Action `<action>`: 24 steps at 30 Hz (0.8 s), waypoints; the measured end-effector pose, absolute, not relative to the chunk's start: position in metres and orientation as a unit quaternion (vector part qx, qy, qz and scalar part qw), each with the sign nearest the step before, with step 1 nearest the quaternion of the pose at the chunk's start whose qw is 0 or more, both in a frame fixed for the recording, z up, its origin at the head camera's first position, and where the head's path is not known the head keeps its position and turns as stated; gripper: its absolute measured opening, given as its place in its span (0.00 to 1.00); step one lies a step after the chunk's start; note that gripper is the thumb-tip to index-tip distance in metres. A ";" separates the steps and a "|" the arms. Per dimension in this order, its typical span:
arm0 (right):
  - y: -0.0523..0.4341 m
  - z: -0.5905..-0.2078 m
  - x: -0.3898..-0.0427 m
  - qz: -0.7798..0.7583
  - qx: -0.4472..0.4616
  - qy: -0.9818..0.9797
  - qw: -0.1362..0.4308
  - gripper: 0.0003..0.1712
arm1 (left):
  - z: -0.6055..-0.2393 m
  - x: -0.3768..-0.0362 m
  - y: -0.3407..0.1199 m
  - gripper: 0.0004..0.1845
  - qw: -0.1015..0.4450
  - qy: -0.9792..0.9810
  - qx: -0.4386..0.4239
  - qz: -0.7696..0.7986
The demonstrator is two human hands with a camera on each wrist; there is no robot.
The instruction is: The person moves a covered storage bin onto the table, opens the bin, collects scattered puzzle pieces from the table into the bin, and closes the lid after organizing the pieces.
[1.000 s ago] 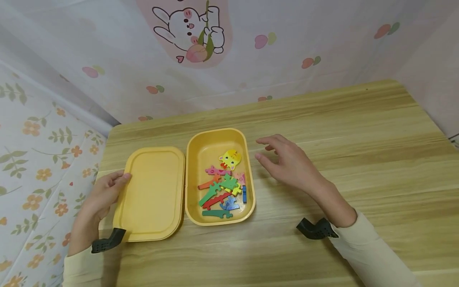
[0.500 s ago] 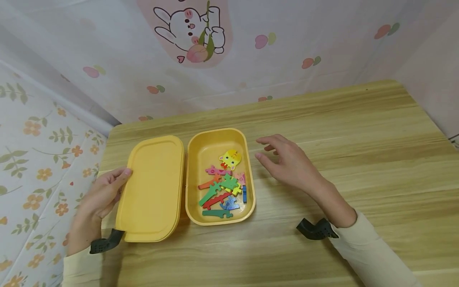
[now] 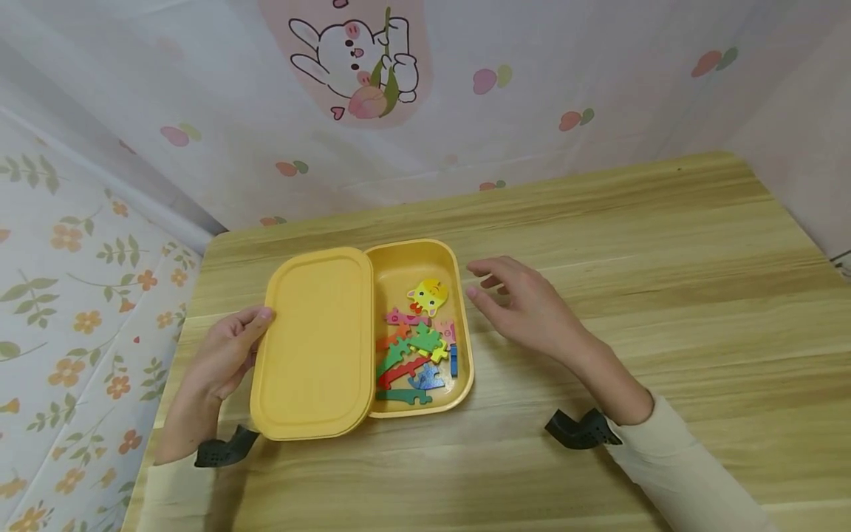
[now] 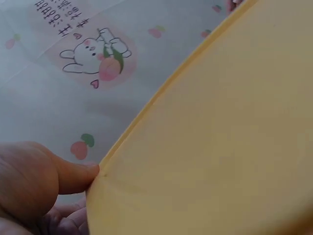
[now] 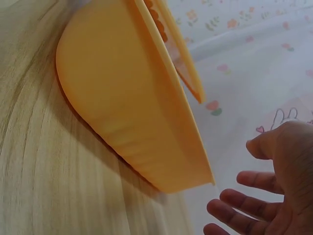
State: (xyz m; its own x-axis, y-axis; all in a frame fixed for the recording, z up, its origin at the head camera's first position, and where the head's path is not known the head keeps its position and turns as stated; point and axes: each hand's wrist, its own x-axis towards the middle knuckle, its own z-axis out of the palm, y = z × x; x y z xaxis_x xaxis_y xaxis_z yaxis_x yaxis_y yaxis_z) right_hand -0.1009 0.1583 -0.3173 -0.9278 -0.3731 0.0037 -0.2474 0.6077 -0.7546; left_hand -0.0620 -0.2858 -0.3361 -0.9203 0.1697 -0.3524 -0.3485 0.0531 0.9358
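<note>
Plainly, left hand [image 3: 226,358] pinched the lid [image 3: 315,343] half over the box [image 3: 459,325], right hand [image 3: 525,307] loose-fingered; a skewed lid could jam on the pieces [image 3: 415,355].

We find only one piece of writing. In the left wrist view, a line of dark printed characters [image 4: 61,20] stands on the pale pink patch of the white cartoon-printed cloth backdrop [image 4: 44,98], just above the drawn white rabbit holding a peach [image 4: 95,58]. The characters lie tilted and partly cut off by the upper edge of the picture; they look like Chinese script, but we cannot read them. In the head view the same rabbit drawing [image 3: 355,63] shows with no lettering in sight. We make out no brands, numbers or labels.
</note>
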 end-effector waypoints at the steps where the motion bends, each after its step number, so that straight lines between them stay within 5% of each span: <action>1: 0.158 -0.318 -0.101 -0.409 -0.174 0.892 0.079 0.26 | -0.337 -0.062 -0.283 0.10 0.188 0.701 -0.063 0.685; 7: 0.154 -0.322 -0.100 -0.415 -0.170 0.889 0.091 0.29 | -0.338 -0.063 -0.266 0.15 0.186 0.701 -0.060 0.686; 14: 0.149 -0.325 -0.097 -0.417 -0.168 0.888 0.093 0.31 | -0.337 -0.063 -0.253 0.35 0.213 0.693 -0.009 0.689; 24: 0.142 -0.330 -0.095 -0.421 -0.175 0.884 0.104 0.38 | -0.344 -0.061 -0.241 0.35 0.231 0.689 0.056 0.685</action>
